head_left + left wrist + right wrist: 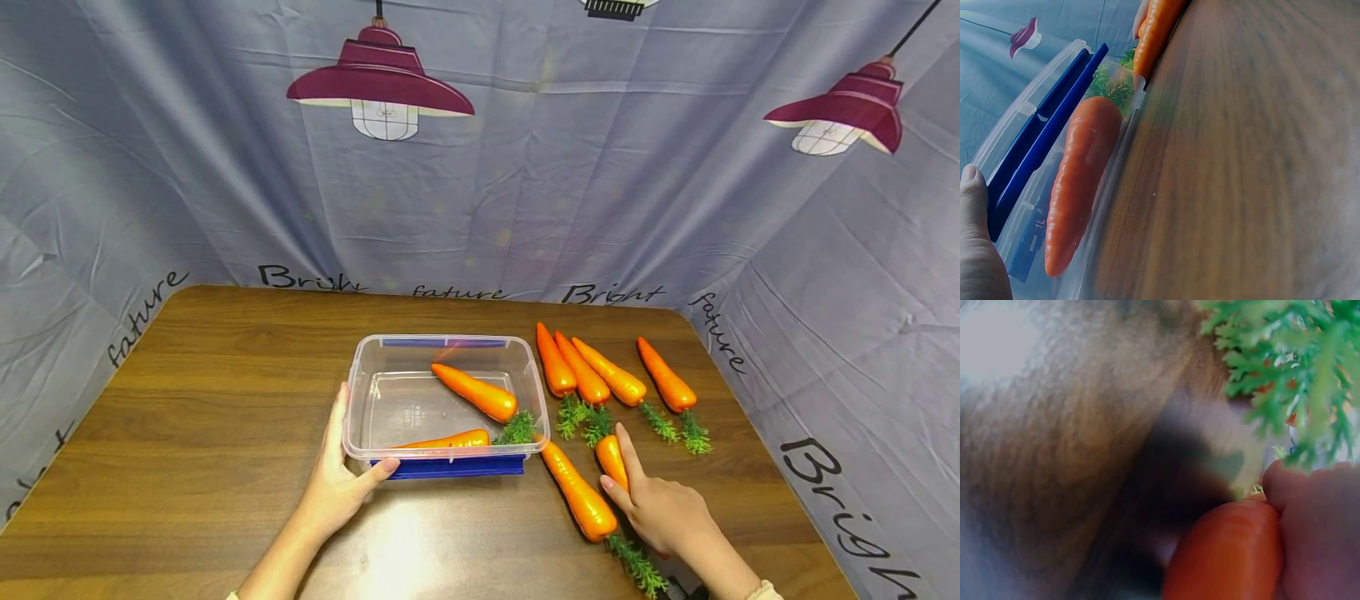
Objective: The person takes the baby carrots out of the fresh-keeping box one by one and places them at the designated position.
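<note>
My left hand grips the left front corner of a clear plastic container, its thumb over the front rim near a blue clip. Inside lie two carrots with green tops; one carrot slants across the floor, another lies along the front wall. My right hand holds a carrot between thumb and fingers, to the right of the container; the palm hides much of it. In the right wrist view the orange body of this held carrot shows close up beside the hand.
A loose carrot lies between the container and my right hand, its tip at the container's corner. Farther back on the right are three carrots side by side, the nearest carrot by the container, and a separate carrot. A curtain encloses the wooden table.
</note>
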Tool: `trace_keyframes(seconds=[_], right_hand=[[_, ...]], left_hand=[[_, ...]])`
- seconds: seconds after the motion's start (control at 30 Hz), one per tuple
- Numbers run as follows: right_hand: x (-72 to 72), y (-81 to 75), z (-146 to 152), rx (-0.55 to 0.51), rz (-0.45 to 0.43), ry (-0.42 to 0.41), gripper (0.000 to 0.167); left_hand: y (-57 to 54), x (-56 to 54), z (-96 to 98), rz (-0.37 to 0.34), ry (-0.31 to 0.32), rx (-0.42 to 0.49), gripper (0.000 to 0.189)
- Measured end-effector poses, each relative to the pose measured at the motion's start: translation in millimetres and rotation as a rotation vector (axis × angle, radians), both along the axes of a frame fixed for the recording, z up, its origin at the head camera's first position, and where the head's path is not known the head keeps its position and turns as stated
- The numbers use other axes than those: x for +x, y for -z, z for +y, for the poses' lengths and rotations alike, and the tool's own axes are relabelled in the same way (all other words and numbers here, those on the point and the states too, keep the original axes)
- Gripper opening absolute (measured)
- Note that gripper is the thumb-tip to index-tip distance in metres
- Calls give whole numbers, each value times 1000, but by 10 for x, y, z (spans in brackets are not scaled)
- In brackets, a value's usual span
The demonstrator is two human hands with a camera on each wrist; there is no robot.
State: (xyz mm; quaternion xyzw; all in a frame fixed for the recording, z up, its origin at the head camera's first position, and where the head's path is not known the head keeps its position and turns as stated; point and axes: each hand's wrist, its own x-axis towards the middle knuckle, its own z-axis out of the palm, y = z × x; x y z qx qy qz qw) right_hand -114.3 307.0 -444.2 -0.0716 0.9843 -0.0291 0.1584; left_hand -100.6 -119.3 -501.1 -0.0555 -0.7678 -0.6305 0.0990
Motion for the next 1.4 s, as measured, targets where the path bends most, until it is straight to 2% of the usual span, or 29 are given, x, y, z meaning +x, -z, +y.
trace_keyframes(seconds=[0.57,0.87,1.0,1.2,1.4], right_hand=[[5,83,24,30,24,40,86],[-3,15,3,64,0,74,90],[-9,-80,-12,81,24,82,90],[-77,-336,-82,64,63,74,87],[-173,-564,-227,42,171,15,81]], left_hand=[[4,-1,-5,-5,11,11,119],[12,0,-1,-14,15,27,120],[4,1,-1,-16,11,19,120],[-8,5,-6,-15,5,0,119],[-12,4,-5,-30,10,-5,119]])
